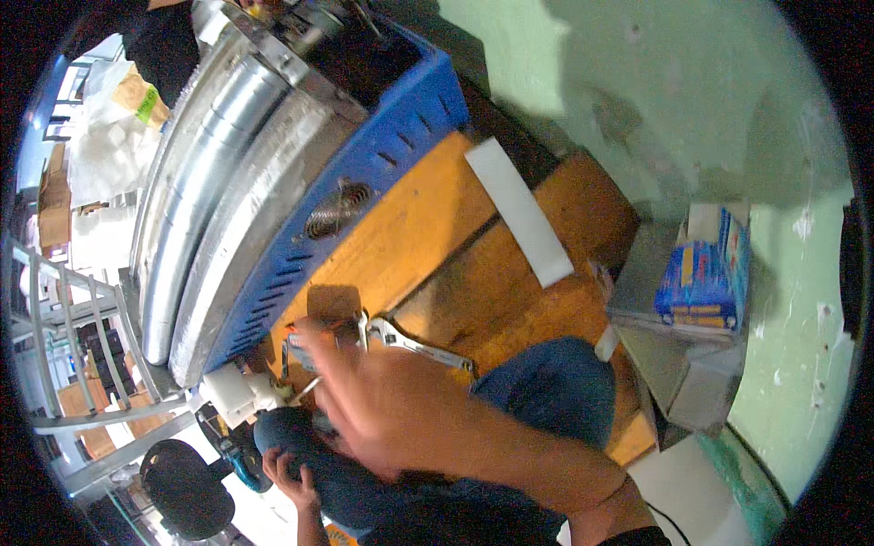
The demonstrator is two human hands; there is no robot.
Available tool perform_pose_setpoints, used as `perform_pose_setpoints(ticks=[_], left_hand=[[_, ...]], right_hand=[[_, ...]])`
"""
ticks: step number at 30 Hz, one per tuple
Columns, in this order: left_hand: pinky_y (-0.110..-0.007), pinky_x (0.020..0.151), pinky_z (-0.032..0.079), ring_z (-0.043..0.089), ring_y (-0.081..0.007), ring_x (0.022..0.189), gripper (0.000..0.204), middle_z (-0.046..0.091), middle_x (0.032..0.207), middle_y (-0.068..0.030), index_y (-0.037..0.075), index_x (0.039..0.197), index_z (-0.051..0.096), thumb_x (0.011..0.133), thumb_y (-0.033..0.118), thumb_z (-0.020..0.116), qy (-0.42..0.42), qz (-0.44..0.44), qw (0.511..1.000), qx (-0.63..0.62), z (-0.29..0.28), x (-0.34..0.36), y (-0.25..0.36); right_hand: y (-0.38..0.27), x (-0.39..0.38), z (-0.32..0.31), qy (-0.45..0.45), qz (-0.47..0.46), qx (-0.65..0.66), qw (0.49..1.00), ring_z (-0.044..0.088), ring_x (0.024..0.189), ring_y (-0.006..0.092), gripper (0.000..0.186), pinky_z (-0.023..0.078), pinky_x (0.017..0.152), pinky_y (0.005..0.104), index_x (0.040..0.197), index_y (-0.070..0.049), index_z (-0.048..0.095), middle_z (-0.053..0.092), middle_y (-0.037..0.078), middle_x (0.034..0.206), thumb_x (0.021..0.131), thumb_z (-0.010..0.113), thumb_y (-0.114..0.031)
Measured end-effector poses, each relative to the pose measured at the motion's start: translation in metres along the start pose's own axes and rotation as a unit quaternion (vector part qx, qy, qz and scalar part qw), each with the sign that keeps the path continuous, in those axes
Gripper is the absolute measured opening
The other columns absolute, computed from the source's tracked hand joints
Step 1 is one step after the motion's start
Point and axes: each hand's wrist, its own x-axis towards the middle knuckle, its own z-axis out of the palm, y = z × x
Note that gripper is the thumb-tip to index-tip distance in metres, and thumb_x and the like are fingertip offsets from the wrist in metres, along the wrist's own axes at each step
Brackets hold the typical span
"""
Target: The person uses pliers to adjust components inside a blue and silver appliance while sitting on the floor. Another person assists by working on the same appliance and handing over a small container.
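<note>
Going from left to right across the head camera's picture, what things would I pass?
Black round seat → silver ribbed metal cylinder → blue vented machine housing → wrench → white flat strip → blue boxes.

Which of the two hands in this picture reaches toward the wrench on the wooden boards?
The right hand, large and blurred, stretches toward the wrench. The left hand stays low on the knee, far from it.

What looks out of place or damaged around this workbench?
A long white strip lies slantwise across the gap between the two orange wooden boards. The green wall is stained and its paint is chipped. An adjustable wrench lies loose on the wood just beyond the blurred right hand. Nothing looks spilled.
</note>
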Motion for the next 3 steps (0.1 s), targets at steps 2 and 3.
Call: perform_pose_setpoints(ticks=[2, 3], left_hand=[[-0.058, 0.111, 0.032, 0.047, -0.0426, 0.127, 0.049, 0.055, 0.134, -0.0192, 0.005, 0.100, 0.062, 0.089, 0.053, 0.063, -0.003, 0.025, 1.000, 0.013, 0.001, 0.004, -0.004], [-0.059, 0.114, 0.029, 0.045, -0.0423, 0.132, 0.049, 0.056, 0.135, -0.0173, 0.005, 0.103, 0.062, 0.090, 0.052, 0.063, -0.015, 0.024, 1.000, 0.009, -0.001, 0.005, -0.007]], right_hand=[[-0.008, 0.040, -0.047, 0.105, 0.057, -0.090, 0.989, 0.070, 0.075, 0.0453, 0.060, 0.056, 0.065, 0.0558, 0.143, 0.004, 0.037, 0.067, 0.027, 0.079, 0.093, 0.064, -0.016], [-0.007, 0.061, -0.075, 0.149, 0.070, -0.128, 0.978, 0.070, 0.071, 0.0452, 0.066, 0.057, 0.063, 0.0543, 0.145, 0.003, 0.035, 0.068, 0.028, 0.081, 0.091, 0.067, -0.017]])
